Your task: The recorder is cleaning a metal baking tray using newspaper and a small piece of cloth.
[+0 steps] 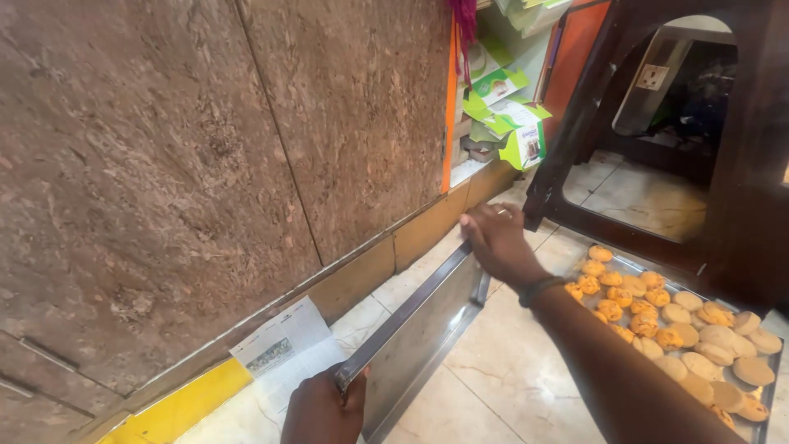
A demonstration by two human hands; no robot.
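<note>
A: How did the empty steel tray (415,329) lie against the hands?

B: It stood tilted on edge over the tiled floor (509,370), its long axis running from one hand to the other, along the stone wall (205,148). The left hand (325,407) was closed on the near corner; the right hand (496,240) was clamped over the far end.

A: And around them?

B: A second tray of biscuits (682,329) lay just right of the right forearm, a dark wooden stool (740,164) beyond it, and a newspaper sheet (288,345) just left of the left hand.
</note>
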